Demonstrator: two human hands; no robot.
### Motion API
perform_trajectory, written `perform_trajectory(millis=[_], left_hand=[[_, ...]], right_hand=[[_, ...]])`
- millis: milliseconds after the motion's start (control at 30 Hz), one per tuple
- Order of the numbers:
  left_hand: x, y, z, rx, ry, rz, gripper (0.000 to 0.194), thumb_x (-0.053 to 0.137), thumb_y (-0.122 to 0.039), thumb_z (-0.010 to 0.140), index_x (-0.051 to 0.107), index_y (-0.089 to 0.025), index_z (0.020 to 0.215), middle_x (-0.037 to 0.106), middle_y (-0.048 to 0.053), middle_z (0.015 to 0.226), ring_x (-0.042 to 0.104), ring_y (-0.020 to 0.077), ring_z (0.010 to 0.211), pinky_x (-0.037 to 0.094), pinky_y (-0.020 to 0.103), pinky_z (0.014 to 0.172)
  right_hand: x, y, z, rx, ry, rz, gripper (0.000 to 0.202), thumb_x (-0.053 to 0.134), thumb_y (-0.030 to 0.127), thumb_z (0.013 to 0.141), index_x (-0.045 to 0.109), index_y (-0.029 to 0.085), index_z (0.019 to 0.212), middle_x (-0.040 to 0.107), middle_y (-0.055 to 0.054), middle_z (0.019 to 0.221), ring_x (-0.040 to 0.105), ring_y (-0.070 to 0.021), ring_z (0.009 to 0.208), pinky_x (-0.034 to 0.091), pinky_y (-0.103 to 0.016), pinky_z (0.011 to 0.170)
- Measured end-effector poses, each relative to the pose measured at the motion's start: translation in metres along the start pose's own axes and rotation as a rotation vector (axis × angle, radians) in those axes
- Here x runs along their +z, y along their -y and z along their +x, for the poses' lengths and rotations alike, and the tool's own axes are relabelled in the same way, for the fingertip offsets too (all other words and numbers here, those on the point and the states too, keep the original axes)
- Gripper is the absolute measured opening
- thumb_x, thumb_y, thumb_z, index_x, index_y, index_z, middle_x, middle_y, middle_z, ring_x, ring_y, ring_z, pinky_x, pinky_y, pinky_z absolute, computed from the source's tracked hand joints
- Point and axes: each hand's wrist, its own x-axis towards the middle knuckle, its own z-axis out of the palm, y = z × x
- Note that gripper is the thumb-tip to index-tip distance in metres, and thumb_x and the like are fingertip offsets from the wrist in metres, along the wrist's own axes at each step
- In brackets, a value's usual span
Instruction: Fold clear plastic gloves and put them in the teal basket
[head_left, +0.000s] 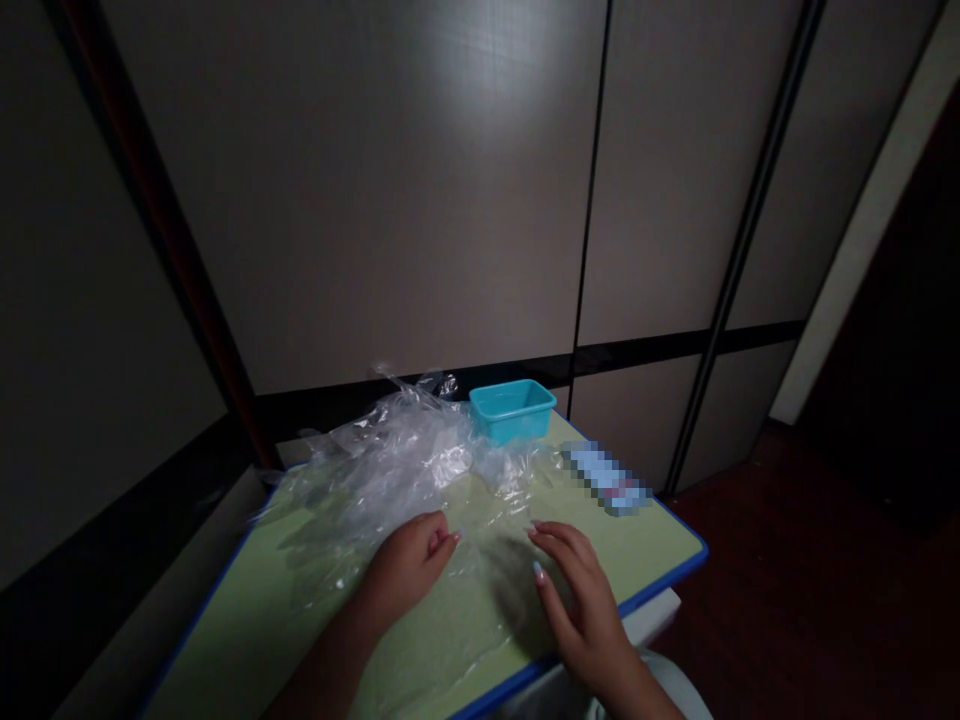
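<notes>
Clear, crumpled plastic bags (405,450) lie in a heap over the back and left of the yellow-green table (656,550). A flatter piece of the same thin plastic spreads toward the front edge, between and below my hands. My left hand (409,565) is curled over this plastic, thumb pressed to the fingers in a pinch; the gripped spot itself is hard to see. To the right, my right hand (574,600) hovers with thumb and fingers apart, holding nothing, beside the plastic's right edge.
At the back of the table stands a turquoise plastic basket (514,415), touching the heap. A blurred-out pale blue flat item (606,478) lies to its right. Wardrobe doors (420,200) rise behind the table. A white rounded seat edge (675,685) shows at bottom right.
</notes>
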Motion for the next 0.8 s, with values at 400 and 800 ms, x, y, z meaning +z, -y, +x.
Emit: perform_trajectory(millis=[400, 800], left_hand=[[0.016, -0.009, -0.017, 0.132, 0.522, 0.307, 0.071, 0.056, -0.042, 0.081, 0.023, -0.032, 0.143, 0.022, 0.001, 0.152, 0.020, 0.0233, 0.138, 0.017, 0.046, 0.111], [0.017, -0.016, -0.015, 0.139, 0.732, 0.596, 0.098, 0.053, -0.078, 0.062, 0.014, -0.037, 0.143, 0.006, 0.004, 0.152, 0.006, 0.0292, 0.139, 0.003, 0.059, 0.108]], right_hand=[[-0.046, -0.050, -0.030, 0.081, -0.005, -0.219, 0.016, 0.049, 0.028, 0.088, 0.062, 0.020, 0.094, 0.062, -0.010, 0.108, 0.051, -0.0252, 0.112, 0.041, -0.046, 0.094], [-0.063, -0.029, -0.026, -0.103, 0.516, -0.159, 0.031, 0.045, 0.028, 0.091, 0.059, 0.030, 0.119, 0.056, -0.005, 0.128, 0.041, -0.0218, 0.127, 0.019, -0.054, 0.108]])
